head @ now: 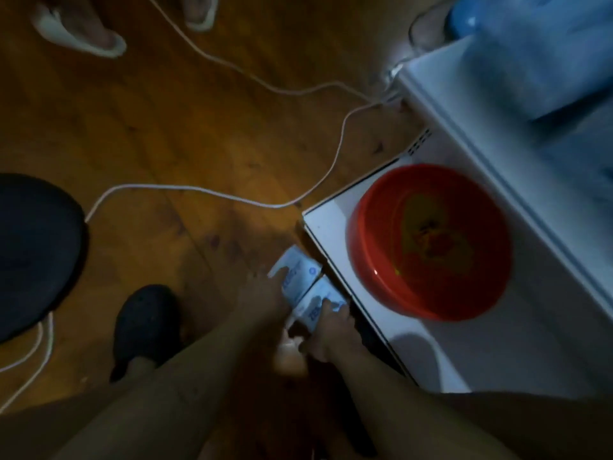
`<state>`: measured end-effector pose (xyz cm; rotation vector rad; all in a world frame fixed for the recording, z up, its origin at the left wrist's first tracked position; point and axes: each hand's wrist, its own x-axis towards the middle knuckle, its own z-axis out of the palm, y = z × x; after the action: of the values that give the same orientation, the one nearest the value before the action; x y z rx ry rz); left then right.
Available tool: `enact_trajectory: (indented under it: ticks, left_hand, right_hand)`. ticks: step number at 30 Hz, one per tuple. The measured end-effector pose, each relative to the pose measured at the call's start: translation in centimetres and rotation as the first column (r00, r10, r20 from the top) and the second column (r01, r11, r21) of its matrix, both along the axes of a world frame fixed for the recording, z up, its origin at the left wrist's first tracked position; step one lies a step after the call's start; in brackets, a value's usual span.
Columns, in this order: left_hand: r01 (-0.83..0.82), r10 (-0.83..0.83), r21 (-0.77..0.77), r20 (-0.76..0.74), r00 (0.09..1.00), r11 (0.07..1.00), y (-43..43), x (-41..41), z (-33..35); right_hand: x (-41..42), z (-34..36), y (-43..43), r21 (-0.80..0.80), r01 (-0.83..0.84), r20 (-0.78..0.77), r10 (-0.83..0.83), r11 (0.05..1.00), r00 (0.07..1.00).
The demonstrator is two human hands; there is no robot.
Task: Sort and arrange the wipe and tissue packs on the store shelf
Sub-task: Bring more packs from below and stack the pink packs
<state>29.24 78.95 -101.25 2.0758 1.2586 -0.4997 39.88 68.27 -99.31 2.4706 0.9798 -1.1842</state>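
Two white-and-blue tissue packs sit side by side low down against the front of a white unit [331,227]. My left hand [262,298] holds the far pack [297,270] from its left side. My right hand [328,333] grips the near pack [315,307], fingers curled over its top edge. The frame is dark and blurred, so the print on the packs is hard to read. A pale object [290,355] lies just below the near pack; I cannot tell what it is.
A red bowl [431,242] stands on the white unit's top. White cables [205,192] trail across the wooden floor. A dark round seat [36,254] is at left, my dark shoe [146,323] beside it. Another person's feet in pale slippers [79,31] are at top left. Blue packages [544,51] fill the top right.
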Motion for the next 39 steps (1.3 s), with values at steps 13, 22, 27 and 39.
enact_trajectory:
  ticks: [13,22,27,39]
  left_hand:
    - [-0.02,0.021,0.09,-0.012,1.0,0.996,1.3,4.2,-11.5]
    - [-0.137,0.142,0.063,-0.067,0.988,0.988,0.5,-1.1,-7.5]
    - [-0.236,0.25,0.197,-0.05,0.967,0.951,1.1,-5.3,1.6]
    - [-0.499,0.261,0.372,0.533,0.805,0.782,-1.1,-4.3,28.0]
  right_hand:
    - [1.3,-12.3,1.4,0.113,-0.16,0.208,0.134,0.981,0.969]
    - [-0.7,-7.5,0.4,0.079,-0.198,0.181,0.181,0.977,0.967]
    - [-2.1,0.1,1.4,0.313,-0.165,0.16,0.119,0.935,0.98]
    - [0.3,24.3,-1.2,0.799,-0.193,0.252,-0.025,0.57,0.967]
